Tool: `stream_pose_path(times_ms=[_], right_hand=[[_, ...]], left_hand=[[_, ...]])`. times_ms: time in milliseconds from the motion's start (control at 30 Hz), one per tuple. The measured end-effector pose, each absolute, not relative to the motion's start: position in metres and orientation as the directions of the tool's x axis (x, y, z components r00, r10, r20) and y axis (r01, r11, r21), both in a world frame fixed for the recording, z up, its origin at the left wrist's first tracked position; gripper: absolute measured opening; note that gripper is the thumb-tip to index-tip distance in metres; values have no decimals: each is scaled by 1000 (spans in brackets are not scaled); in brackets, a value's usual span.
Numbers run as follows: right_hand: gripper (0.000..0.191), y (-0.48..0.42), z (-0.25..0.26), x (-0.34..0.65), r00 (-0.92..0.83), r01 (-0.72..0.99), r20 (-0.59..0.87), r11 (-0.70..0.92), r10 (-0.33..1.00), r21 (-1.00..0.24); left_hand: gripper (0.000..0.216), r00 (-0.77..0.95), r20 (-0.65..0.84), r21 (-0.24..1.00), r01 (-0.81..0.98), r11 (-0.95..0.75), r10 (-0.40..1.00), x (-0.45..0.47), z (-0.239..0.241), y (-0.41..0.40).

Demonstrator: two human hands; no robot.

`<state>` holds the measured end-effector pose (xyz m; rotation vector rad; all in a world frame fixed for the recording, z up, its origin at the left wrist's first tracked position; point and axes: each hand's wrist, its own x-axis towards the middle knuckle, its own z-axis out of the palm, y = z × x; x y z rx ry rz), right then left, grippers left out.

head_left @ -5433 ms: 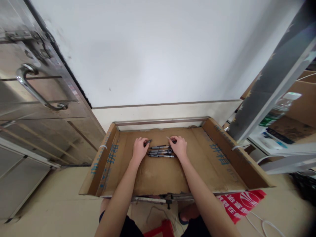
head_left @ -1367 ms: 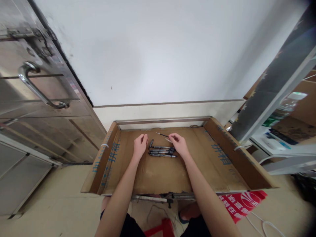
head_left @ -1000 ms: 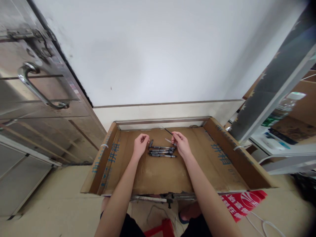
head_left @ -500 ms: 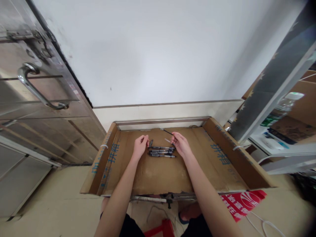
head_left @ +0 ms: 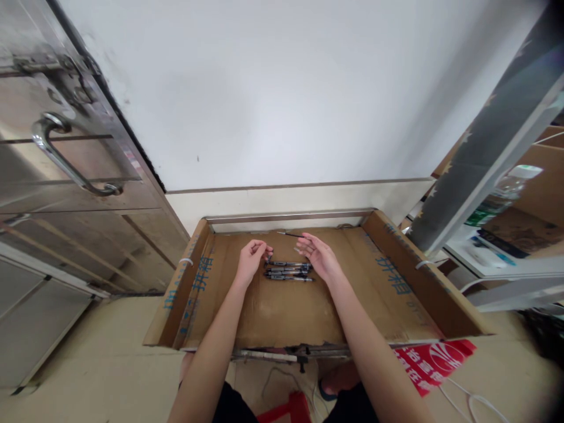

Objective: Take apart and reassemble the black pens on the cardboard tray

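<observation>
My right hand (head_left: 321,257) holds a thin dark pen refill (head_left: 291,234) between thumb and forefinger, its other fingers loosely spread. The refill points left, and its tip is pale. My left hand (head_left: 252,257) is closed in a pinch; what its fingers hold, if anything, I cannot make out. Close to those fingertips is a small black piece (head_left: 268,261), partly hidden. Between and below my hands, several clear-barrelled black pens (head_left: 288,272) lie side by side on the cardboard. A small pale piece (head_left: 296,250) shows beside my right fingers, partly covered.
The work surface is a shallow cardboard tray (head_left: 291,320) with raised sides, set against a white wall (head_left: 282,106). At the left stands a metal door with a handle (head_left: 73,161). A shelf (head_left: 493,267) on the right carries a plastic bottle (head_left: 500,194). A red printed sheet (head_left: 436,361) hangs below the tray.
The refill has shifted left and turned nearly level. My right fingers have moved slightly left and spread more. My left hand and the pens have barely moved.
</observation>
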<state>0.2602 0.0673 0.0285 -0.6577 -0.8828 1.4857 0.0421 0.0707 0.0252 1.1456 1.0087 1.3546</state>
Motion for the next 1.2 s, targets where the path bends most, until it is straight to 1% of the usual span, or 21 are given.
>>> stream_pose_path(times_ms=[267,433,700,1200], right_hand=[[26,68,28,261,-72,-545,76,24,995,-838],[29,67,29,260,-76,-511,84,34,994,-859],[27,63,32,256,-126,-485,105,31,986,-874],[27,62,30,254,-190,-463,122,20,974,-886]], left_hand=[[40,39,34,980,-196,-25,999,41,25,70],[34,51,74,977,-206,-62,996,41,26,69],[31,53,80,942,-331,-58,995,42,24,70],[30,94,94,947,-316,-60,991,41,23,70]])
